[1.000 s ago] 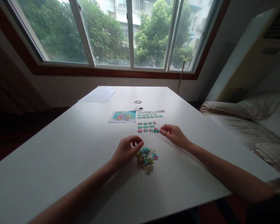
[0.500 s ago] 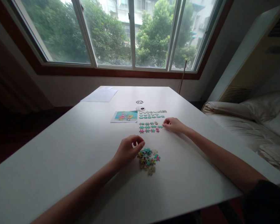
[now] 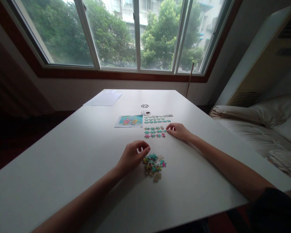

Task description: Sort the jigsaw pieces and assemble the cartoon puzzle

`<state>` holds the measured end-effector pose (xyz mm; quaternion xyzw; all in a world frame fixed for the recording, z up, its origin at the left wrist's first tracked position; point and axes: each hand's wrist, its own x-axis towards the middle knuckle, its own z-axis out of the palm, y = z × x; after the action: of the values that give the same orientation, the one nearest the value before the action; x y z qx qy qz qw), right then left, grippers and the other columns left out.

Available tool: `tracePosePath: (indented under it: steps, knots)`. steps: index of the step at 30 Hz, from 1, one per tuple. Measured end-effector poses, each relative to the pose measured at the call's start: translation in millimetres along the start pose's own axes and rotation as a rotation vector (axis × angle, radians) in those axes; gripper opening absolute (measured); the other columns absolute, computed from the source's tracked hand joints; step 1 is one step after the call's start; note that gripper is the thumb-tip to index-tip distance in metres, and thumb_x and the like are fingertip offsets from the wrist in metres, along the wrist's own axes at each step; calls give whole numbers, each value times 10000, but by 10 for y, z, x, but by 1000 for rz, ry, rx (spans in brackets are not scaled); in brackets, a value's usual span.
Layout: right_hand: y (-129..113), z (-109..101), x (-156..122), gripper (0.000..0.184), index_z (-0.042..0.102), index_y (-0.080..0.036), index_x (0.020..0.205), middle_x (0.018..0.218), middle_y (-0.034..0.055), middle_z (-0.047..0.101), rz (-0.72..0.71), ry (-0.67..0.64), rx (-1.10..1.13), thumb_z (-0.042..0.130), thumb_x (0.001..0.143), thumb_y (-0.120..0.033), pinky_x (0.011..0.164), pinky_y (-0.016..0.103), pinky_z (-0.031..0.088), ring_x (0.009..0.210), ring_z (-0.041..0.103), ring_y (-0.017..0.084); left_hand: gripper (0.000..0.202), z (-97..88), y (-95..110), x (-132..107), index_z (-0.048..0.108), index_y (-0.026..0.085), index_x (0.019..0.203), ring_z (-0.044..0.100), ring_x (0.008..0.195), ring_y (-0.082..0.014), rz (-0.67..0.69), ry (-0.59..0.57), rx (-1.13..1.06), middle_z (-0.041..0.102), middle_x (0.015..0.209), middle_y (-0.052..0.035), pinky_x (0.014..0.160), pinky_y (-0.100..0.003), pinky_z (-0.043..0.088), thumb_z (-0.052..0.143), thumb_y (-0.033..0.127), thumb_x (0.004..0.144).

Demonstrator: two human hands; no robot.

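Note:
My right hand (image 3: 179, 131) pinches a teal puzzle piece (image 3: 165, 131) at the right end of a row of laid-out puzzle pieces (image 3: 153, 132). Those pieces are teal, pink and tan and lie in short lines. My left hand (image 3: 134, 154) hovers at the upper left edge of a loose pile of puzzle pieces (image 3: 154, 167). Its fingers are curled in toward the thumb, and nothing shows between them. Farther back are more rows of puzzle pieces (image 3: 157, 121). Beside them lies a picture sheet (image 3: 129, 121) with pink and yellow cartoon figures on blue.
On the white table (image 3: 63, 155), two small round items (image 3: 145, 113) lie behind the picture sheet. White paper (image 3: 103, 99) is at the far left corner. A sofa (image 3: 252, 129) stands to the right, and a window (image 3: 118, 38) fills the wall ahead.
My right hand has moved slightly left, bringing the teal puzzle piece closer to the end of its row. My left hand has stayed in place.

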<state>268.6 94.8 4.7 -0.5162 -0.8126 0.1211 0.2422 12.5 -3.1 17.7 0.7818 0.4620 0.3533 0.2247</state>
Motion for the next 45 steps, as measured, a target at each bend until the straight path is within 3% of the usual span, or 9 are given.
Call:
tracePosePath:
  steps: [3, 7, 11, 20, 26, 29, 35, 41, 45]
  knots:
    - [-115, -55, -85, 144, 647, -156, 815, 670, -1, 578, -64, -47, 47, 551, 771, -255, 561, 201, 366, 578, 474, 87, 165, -1, -6, 0, 634, 163, 697, 484, 568, -110, 1, 3, 1, 588, 612, 11, 535, -206, 355, 520, 252, 776]
    - [-415, -152, -298, 218, 628, -160, 905, 726, 8, 580, -263, -316, 172, 566, 787, -333, 561, 196, 392, 609, 496, 88, 157, 6, -21, -5, 635, 167, 701, 478, 561, -107, 4, 4, 5, 584, 607, 17, 542, -207, 358, 524, 250, 775]
    - [-701, -171, -458, 310, 613, -167, 993, 793, 25, 583, -391, -419, 158, 615, 758, -369, 603, 208, 411, 663, 518, 100, 157, 11, -22, -11, 635, 168, 693, 479, 563, -109, 8, 7, 9, 583, 603, 15, 542, -209, 359, 528, 251, 772]
    - [-794, -114, -491, 186, 653, -162, 863, 754, 25, 581, -414, -421, 49, 590, 786, -320, 595, 203, 404, 628, 514, 89, 163, 12, -6, -2, 633, 165, 685, 480, 560, -111, 9, 8, 9, 584, 601, 13, 539, -209, 358, 528, 257, 769]
    - [-779, -107, -476, 175, 627, -145, 844, 703, 7, 578, -351, -489, 180, 609, 768, -301, 566, 197, 407, 617, 508, 90, 158, 22, -25, -8, 634, 167, 698, 487, 570, -114, 11, 0, 0, 594, 616, 10, 548, -212, 367, 529, 259, 772]
    - [-788, -88, -483, 137, 609, -152, 801, 727, 13, 591, -432, -369, 244, 594, 782, -287, 606, 210, 423, 656, 516, 97, 161, 12, -30, -14, 640, 167, 710, 493, 584, -116, 16, -14, -9, 602, 629, 7, 554, -214, 370, 529, 262, 779]
    - [-831, -68, -548, 119, 596, -190, 784, 720, 25, 609, -739, 168, -72, 507, 851, -234, 695, 294, 373, 707, 492, 135, 210, -25, 48, -13, 666, 166, 736, 508, 582, -112, 34, -92, -76, 630, 651, -1, 536, -207, 366, 526, 306, 803]
    - [-866, -64, -588, 113, 595, -207, 809, 696, 2, 604, -900, 228, -249, 496, 863, -217, 666, 291, 351, 675, 490, 127, 208, -19, 107, -6, 674, 148, 733, 485, 568, -109, 33, -118, -200, 632, 642, -7, 528, -208, 359, 548, 305, 787]
    - [-879, -22, -575, 124, 587, -187, 835, 709, 15, 601, -777, 237, -97, 560, 821, -307, 684, 290, 376, 683, 493, 131, 193, -15, 74, 0, 667, 146, 730, 466, 556, -104, 15, -69, -169, 618, 626, -2, 526, -210, 353, 555, 295, 780]
